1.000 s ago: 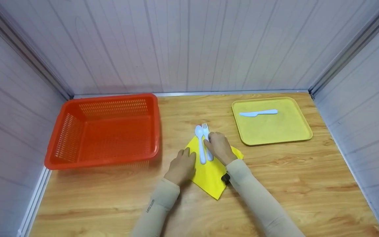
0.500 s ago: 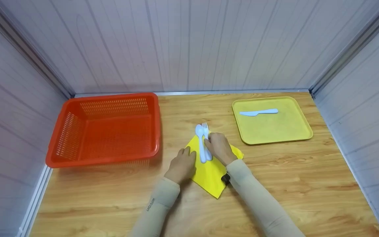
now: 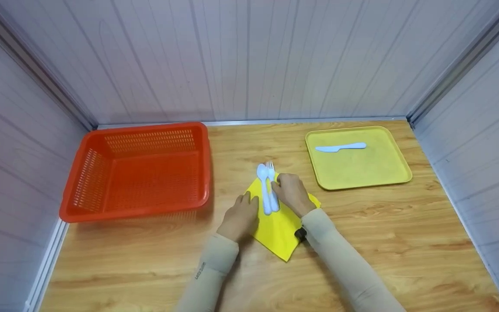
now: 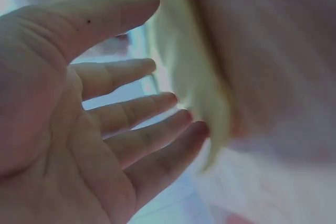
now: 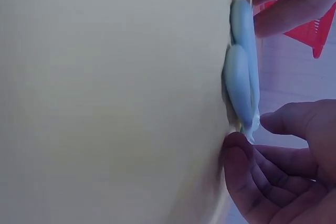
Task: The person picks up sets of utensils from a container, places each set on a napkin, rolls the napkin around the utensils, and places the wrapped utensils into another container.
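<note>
Right hand [image 3: 293,193] shifted slightly rightward, at one pale-blue plastic fork [image 3: 271,175], grip unclear, one matching spoon [image 3: 264,190] alongside, left hand [image 3: 239,217] relaxed, touching one flat yellow cloth [image 3: 275,235]

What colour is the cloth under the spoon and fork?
The cloth is bright yellow; it shows best in the head view.

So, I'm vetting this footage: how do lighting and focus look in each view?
Head: fairly even light, soft shadow beside the red perforated plastic basket; left wrist: glare upper left, thin yellow sheet washed out and blurred; right wrist: purplish cast on the bare right hand.
</note>
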Demonstrator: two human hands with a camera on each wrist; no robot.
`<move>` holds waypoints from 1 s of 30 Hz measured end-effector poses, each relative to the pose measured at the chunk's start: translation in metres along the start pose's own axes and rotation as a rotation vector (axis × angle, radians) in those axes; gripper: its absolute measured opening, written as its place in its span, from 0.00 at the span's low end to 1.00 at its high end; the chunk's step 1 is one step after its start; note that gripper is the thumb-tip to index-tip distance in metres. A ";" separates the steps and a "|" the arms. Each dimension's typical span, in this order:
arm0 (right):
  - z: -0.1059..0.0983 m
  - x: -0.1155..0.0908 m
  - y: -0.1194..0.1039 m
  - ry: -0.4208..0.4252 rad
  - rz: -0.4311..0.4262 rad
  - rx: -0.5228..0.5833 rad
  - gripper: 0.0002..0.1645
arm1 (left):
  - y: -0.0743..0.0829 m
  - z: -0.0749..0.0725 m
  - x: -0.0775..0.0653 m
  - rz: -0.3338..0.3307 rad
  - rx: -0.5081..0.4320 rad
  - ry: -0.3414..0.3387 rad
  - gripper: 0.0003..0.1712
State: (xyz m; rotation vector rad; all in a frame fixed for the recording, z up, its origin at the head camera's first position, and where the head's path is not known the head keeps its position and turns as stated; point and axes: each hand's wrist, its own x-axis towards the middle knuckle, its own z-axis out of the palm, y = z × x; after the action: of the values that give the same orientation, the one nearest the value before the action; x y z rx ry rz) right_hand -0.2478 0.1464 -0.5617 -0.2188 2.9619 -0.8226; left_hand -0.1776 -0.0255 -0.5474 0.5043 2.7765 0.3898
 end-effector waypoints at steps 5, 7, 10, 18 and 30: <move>-0.024 0.004 0.021 0.063 -0.014 -0.048 0.12 | 0.025 -0.009 0.016 0.051 0.039 0.037 0.26; -0.038 0.007 0.033 0.080 -0.010 -0.067 0.11 | 0.038 -0.012 0.026 0.070 0.056 0.024 0.29; -0.061 0.013 0.053 0.105 -0.016 -0.115 0.13 | 0.056 -0.013 0.040 0.124 0.086 0.028 0.30; -0.108 0.032 0.113 0.115 -0.043 -0.269 0.13 | 0.096 -0.008 0.078 0.292 0.118 0.097 0.28; -0.119 0.070 0.171 0.047 0.007 -0.406 0.16 | 0.131 0.015 0.114 0.380 0.245 0.000 0.28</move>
State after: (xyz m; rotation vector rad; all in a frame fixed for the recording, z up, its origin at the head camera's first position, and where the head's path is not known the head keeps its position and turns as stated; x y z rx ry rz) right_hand -0.3485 0.3411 -0.5494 -0.2088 3.1399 -0.2176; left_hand -0.2357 0.1385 -0.5470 1.0967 2.7364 0.1248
